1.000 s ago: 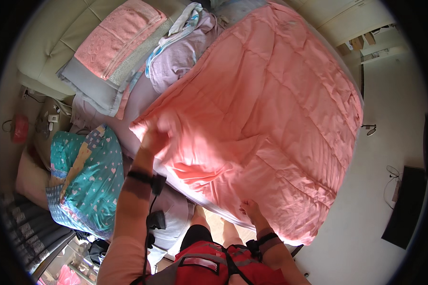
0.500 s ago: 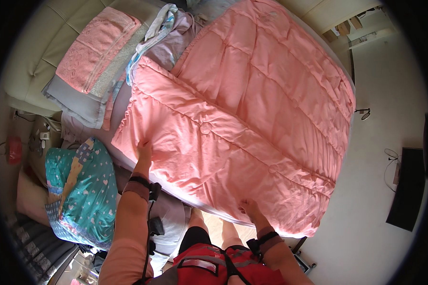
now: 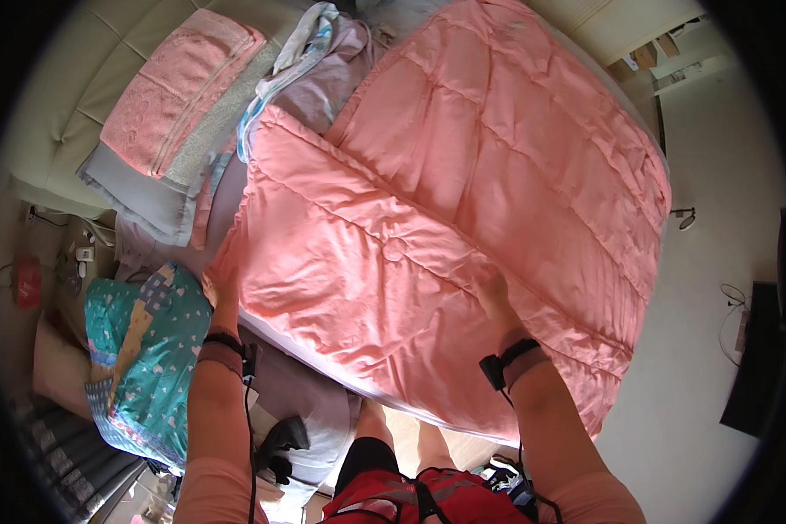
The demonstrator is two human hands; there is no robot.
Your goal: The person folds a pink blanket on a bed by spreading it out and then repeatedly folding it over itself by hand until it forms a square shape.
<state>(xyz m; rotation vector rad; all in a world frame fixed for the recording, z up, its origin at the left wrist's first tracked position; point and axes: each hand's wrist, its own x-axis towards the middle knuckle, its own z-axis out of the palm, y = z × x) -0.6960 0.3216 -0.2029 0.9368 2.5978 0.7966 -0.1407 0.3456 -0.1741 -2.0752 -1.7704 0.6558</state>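
A pink quilted comforter (image 3: 349, 271) covers most of the bed, its near part folded back along a diagonal edge over the rest. My left hand (image 3: 221, 284) is at the comforter's left near corner, fingers closed on its edge, with the cloth bunched beside them. Farther in, my right hand (image 3: 491, 284) rests on the folded-back part, close to a stitched seam. Its fingers are blurred and blend with the pink cloth, so their grip is unclear.
A folded pink towel (image 3: 179, 92) lies on grey folded cloth (image 3: 140, 196) by the padded headboard (image 3: 52, 87). Crumpled light clothing (image 3: 323, 83) is beside them. A teal heart-patterned bundle (image 3: 162, 349) sits at left. At right, a black screen (image 3: 751, 367) stands by the pale floor.
My right hand has moved from the comforter's near edge up and inward onto its surface. My left hand has shifted left to the corner, and the cloth there is drawn up slightly.
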